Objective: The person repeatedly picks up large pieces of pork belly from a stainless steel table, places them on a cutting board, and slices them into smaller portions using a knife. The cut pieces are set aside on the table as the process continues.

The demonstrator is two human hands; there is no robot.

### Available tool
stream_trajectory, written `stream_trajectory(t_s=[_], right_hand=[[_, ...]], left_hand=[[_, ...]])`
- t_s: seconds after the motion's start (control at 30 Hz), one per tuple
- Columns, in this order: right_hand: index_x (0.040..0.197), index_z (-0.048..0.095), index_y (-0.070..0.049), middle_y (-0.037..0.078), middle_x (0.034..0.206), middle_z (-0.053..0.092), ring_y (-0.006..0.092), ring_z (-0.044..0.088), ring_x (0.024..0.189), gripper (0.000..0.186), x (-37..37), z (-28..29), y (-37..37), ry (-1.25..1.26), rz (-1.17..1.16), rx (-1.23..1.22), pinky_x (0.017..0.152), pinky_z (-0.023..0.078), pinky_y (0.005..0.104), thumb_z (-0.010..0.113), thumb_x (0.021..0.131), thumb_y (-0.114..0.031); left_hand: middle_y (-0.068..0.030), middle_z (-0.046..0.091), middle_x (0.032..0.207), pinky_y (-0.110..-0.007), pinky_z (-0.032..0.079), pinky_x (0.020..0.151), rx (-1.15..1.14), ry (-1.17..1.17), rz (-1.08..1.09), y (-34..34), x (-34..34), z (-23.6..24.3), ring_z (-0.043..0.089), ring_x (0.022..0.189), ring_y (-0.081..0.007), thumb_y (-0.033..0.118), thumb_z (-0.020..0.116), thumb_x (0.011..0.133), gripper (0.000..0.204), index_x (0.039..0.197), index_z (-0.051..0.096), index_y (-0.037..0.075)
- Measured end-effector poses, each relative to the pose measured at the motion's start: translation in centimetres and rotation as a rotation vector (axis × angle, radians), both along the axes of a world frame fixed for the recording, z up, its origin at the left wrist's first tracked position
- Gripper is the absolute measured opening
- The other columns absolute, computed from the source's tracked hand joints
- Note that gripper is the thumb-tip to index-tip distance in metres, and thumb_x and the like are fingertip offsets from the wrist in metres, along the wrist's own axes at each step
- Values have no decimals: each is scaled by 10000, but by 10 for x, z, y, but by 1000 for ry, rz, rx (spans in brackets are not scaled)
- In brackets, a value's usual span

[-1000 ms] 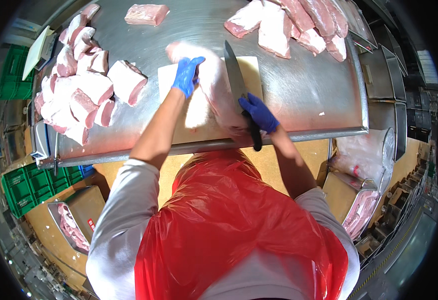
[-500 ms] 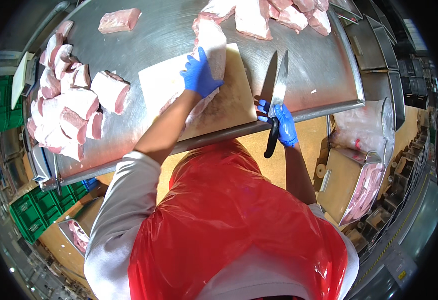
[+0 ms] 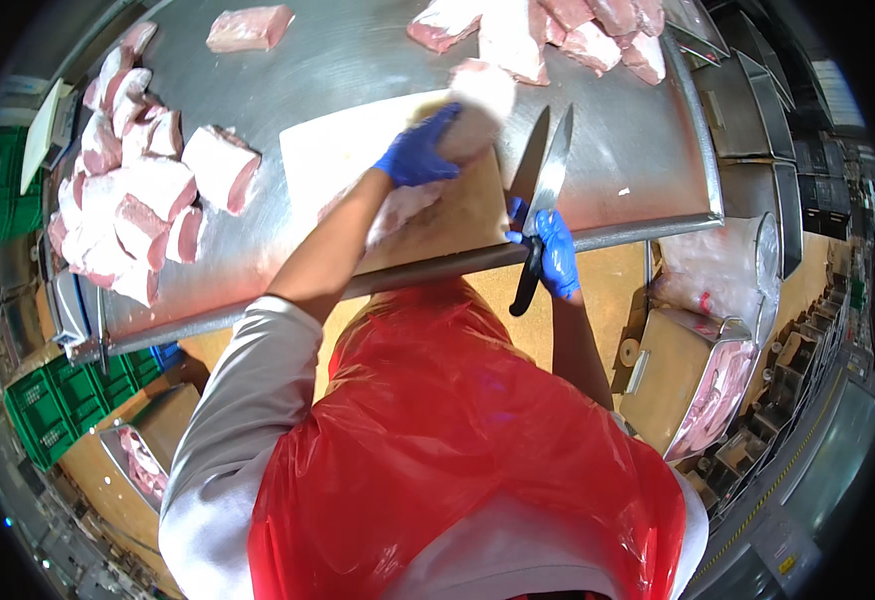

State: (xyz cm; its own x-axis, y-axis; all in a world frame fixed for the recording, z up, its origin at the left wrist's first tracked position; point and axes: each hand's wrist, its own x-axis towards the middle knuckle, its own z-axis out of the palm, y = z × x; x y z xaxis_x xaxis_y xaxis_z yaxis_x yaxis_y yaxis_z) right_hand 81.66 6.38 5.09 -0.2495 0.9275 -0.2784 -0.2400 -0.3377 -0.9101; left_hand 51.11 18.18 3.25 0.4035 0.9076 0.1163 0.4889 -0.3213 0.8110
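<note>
My left hand (image 3: 421, 150), in a blue glove, grips the near left side of a thick piece of pale meat (image 3: 482, 98), which is blurred by motion. That piece hangs over the far right corner of a white cutting board (image 3: 333, 145). More meat (image 3: 401, 212) lies on the board, partly behind my left wrist. At the table's front edge, right of the board, my right hand (image 3: 555, 250), also gloved in blue, is closed around the black handle of a knife (image 3: 551, 175). The blade points away from me, just above the steel.
Cut meat pieces (image 3: 158, 185) are heaped on the left of the steel table (image 3: 358, 50), with one lone piece (image 3: 250, 28) farther back. Another meat pile (image 3: 588, 40) lies at the far right. A bin of meat (image 3: 713, 395) stands right; green crates (image 3: 73, 400) stand lower left.
The gripped piece has swung to the right and its far end has turned rightward. My left hand has shifted slightly right with it. The knife and my right hand have moved only a little.
</note>
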Motion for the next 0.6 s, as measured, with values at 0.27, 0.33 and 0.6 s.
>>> stream_trajectory(t_s=[0.27, 0.33, 0.6], right_hand=[[1317, 494, -2, 79, 1117, 597, 172, 586, 988, 404, -11, -6, 24, -315, 64, 49, 804, 525, 321, 483, 1059, -313], [1186, 558, -8, 34, 924, 595, 121, 547, 800, 305, -23, 4, 28, -436, 134, -3, 692, 481, 292, 519, 1046, -276], [1065, 497, -28, 186, 780, 632, 305, 618, 646, 153, -92, 23, -10, -894, 140, 264, 544, 481, 436, 530, 1012, -167]], left_hand=[[-192, 436, 1458, -612, 347, 1053, -6, 804, 471, -141, -12, 40, 430, 1342, -351, 499, 822, 656, 1034, 1526, 355, 191], [-194, 454, 1428, -601, 372, 1029, -64, 815, 511, -154, -38, 40, 457, 1307, -354, 484, 823, 646, 1022, 1522, 363, 228], [-200, 514, 1348, -435, 407, 1077, -186, 267, 388, -171, -103, 27, 494, 1235, -403, 232, 873, 572, 1054, 1504, 391, 134]])
